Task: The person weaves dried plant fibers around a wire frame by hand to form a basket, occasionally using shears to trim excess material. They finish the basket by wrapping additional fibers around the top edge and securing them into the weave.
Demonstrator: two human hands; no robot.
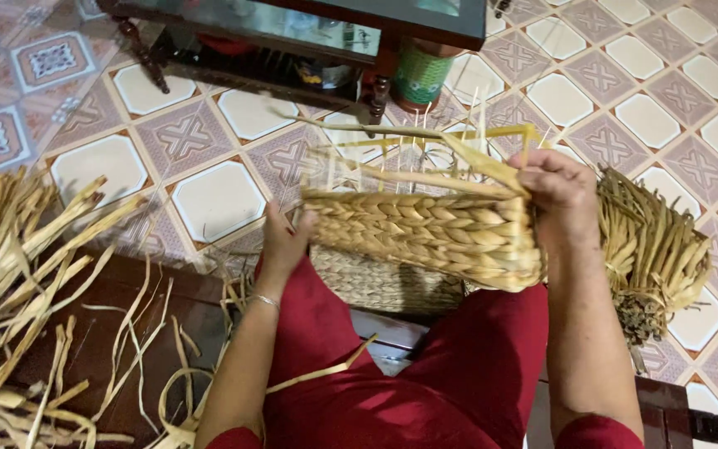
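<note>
Head view; woven basket between both hands; right fingers pinching strand

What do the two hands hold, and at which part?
A half-woven straw basket: left hand at its left end, right hand at its upper right corner.

A patterned tile floor carries a dried reed bundle and loose straw strips.
</note>
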